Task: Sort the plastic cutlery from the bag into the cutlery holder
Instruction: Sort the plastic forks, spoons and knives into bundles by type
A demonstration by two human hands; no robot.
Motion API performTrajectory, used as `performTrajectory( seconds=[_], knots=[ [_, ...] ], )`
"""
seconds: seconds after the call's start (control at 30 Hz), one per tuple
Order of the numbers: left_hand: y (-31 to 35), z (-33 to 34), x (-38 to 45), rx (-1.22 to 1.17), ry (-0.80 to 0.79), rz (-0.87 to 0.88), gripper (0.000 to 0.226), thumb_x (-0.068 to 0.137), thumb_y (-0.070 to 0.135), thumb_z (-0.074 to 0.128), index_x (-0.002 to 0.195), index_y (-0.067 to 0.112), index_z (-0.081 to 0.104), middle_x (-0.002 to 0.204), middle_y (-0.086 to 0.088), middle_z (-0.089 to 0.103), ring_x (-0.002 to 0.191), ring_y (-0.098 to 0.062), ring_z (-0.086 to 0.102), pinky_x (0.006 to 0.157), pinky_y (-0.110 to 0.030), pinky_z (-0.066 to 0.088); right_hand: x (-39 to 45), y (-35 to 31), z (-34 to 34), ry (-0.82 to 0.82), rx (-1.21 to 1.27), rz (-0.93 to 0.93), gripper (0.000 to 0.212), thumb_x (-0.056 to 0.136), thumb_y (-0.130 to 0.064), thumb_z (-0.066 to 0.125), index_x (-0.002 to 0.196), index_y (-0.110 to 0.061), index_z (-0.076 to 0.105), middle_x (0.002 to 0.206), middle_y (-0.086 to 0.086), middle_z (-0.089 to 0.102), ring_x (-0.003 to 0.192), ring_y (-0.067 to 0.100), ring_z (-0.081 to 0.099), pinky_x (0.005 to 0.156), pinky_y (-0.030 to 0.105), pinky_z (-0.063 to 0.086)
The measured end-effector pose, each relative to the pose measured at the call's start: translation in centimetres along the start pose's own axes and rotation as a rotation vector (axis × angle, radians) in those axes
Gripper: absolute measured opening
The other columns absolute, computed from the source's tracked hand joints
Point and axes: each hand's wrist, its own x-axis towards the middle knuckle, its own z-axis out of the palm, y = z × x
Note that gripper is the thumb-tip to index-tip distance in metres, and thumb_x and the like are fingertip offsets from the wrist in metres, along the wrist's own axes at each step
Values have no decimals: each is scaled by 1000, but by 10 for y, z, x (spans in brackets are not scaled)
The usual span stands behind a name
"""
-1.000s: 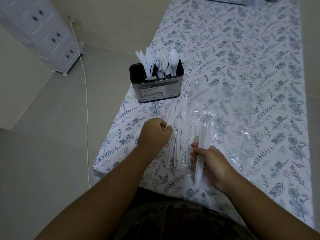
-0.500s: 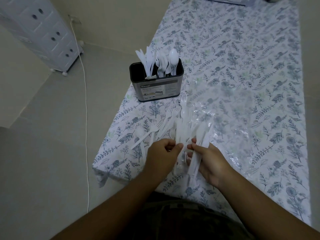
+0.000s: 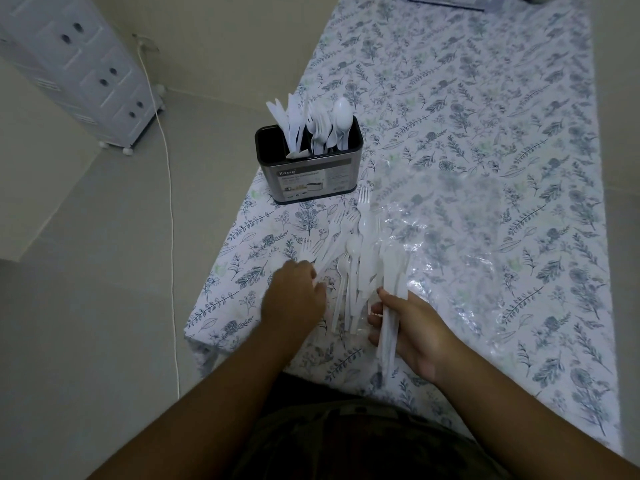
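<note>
Our right hand [image 3: 412, 323] was clamped on bundle of white plastic knives [image 3: 389, 317], blades pointing away; our left hand [image 3: 294, 299] lay curled, knuckles up, on loose white plastic forks [image 3: 325, 251], grip hidden, we could not tell; heap of white plastic cutlery [image 3: 360, 258] lay between hands on clear crumpled plastic bag [image 3: 450, 244]; black metal cutlery holder [image 3: 308, 168], already part filled, stood beyond on floral tablecloth [image 3: 485, 116].
</note>
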Motion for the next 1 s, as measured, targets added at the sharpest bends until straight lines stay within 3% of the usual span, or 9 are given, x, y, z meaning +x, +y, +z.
performTrajectory(
  seconds=[0.1,0.3,0.43,0.53,0.63,0.77,0.87,0.93,1.0],
  knots=[
    [-12,6,10,145,-44,-96,32,92,41,61,114,17,60,112,-1,57,105,-20,55,84,-40,52,-2,2,-2,4,-42,6,14,98,-13,62,111,-14,67,81,7,63,73,23,58,64,37,51],
    [-4,13,12,201,-18,-72,22,100,32,49,97,14,62,97,-3,57,90,-19,58,73,-38,55,1,0,-4,45,-5,11,22,95,-7,63,114,0,71,72,8,61,60,15,52,56,27,43],
    [0,12,-4,-73,-68,-84,24,99,27,47,80,16,56,77,0,58,65,-11,55,52,-21,38,-1,-2,-6,-20,107,91,23,96,-7,53,114,-12,67,82,8,63,75,22,61,66,38,54],
    [11,9,-26,-314,-131,-117,17,100,26,53,85,19,59,77,3,63,64,-7,59,52,-15,42,1,-1,-5,-6,109,59,35,90,9,47,114,-11,62,88,11,62,78,26,62,68,42,55],
    [26,12,-44,-454,-216,-87,14,100,27,55,89,20,60,78,1,65,62,-4,59,53,-16,48,0,-1,0,-34,118,40,22,95,-2,61,115,-8,67,91,14,68,83,28,66,75,44,56],
    [37,19,-48,-462,-334,111,15,98,32,56,89,22,63,79,4,65,70,-10,62,66,-29,54,1,2,4,-26,60,-23,28,95,-13,70,117,4,68,106,24,72,96,36,73,86,47,61],
    [37,20,-37,-312,-257,244,18,98,34,53,87,22,61,84,6,58,78,-9,55,71,-28,48,3,2,1,73,35,-80,20,96,-3,64,114,1,70,89,19,72,81,31,71,79,45,59],
    [33,23,-23,-147,-169,328,24,97,35,51,110,20,64,109,3,62,102,-11,53,88,-33,48,7,1,-5,121,29,-97,17,96,-3,62,111,-6,70,76,10,68,66,21,66,67,39,57],
    [27,26,-10,28,-174,365,44,98,37,49,137,19,54,142,-1,52,130,-18,43,109,-39,39,9,0,-9,135,7,-104,16,96,-4,62,109,-10,69,77,9,65,62,19,61,65,38,54]
  ],
)
